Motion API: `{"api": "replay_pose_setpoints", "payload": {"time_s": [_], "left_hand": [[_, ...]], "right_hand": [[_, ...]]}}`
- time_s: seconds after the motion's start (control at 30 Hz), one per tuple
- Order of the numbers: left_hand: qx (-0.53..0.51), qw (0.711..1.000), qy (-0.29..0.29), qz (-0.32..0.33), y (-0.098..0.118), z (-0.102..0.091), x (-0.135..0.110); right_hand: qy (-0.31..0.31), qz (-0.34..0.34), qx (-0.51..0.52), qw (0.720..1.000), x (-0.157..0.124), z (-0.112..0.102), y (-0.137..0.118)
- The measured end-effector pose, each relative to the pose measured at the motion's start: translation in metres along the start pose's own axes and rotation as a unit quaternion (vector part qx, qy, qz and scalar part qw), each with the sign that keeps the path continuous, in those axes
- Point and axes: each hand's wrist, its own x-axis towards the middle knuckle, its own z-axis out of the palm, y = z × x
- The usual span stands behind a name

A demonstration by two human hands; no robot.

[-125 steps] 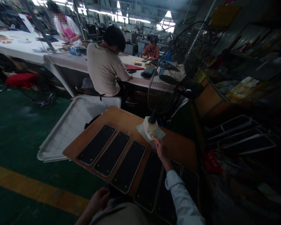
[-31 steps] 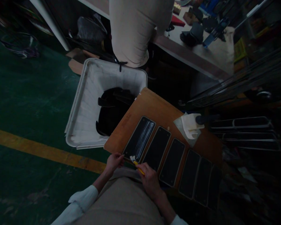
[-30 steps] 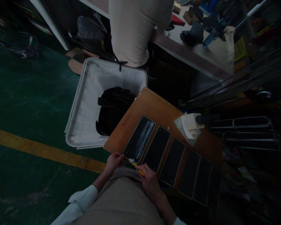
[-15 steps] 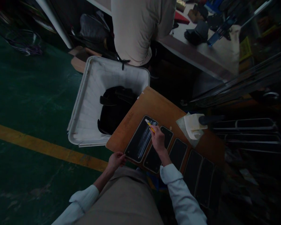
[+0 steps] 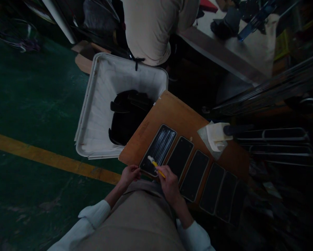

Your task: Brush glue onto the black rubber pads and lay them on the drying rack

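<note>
My right hand (image 5: 169, 183) is closed round the yellow handle of a small brush (image 5: 154, 163). The brush's white tip rests over the near part of a black panel (image 5: 160, 148), a flat rounded rectangle with a pale edge. White streaks of a wet-looking coating cover much of that panel. At the panel's near left corner, my left hand (image 5: 131, 174) pinches the edge between thumb and fingers. Several similar black panels without streaks, such as the neighbouring panel (image 5: 181, 153), lie in a row to the right on a brown board (image 5: 169, 104).
Beyond the board's left edge stands a white bin (image 5: 93, 104) with black pieces (image 5: 127, 118) inside. A whitish container (image 5: 217, 134) sits on the board's right side. Another person (image 5: 148, 31) is at a workbench (image 5: 224, 55) ahead. More dark panels (image 5: 281, 134) lie at right.
My right hand has drawn the brush toward me, from the panel's far end to its near end. The white streaks now cover more width. My left hand stays at the corner.
</note>
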Motion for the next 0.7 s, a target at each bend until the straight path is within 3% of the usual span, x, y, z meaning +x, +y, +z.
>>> {"api": "replay_pose_setpoints", "payload": {"time_s": [0.07, 0.13, 0.33, 0.4, 0.5, 0.7], "left_hand": [[-0.004, 1.000, -0.001, 0.002, -0.001, 0.000, 0.000], [-0.009, 1.000, -0.001, 0.002, -0.001, 0.000, -0.001], [-0.018, 1.000, -0.002, 0.008, -0.002, 0.000, -0.002], [-0.021, 1.000, -0.004, 0.014, -0.002, 0.000, -0.003], [-0.033, 0.999, 0.001, 0.026, -0.003, 0.000, -0.005], [-0.042, 0.997, 0.035, 0.048, -0.016, 0.011, -0.014]], "right_hand": [[0.040, 0.000, -0.011, 0.999, 0.017, 0.000, 0.008], [0.037, -0.007, -0.032, 0.999, 0.020, 0.007, 0.013], [-0.056, -0.011, -0.018, 0.998, -0.041, 0.022, -0.004], [-0.048, 0.020, 0.023, 0.998, -0.049, 0.012, -0.008], [0.007, 0.044, 0.056, 0.997, -0.039, -0.014, 0.003], [0.107, 0.027, -0.036, 0.993, -0.012, -0.076, 0.063]]}}
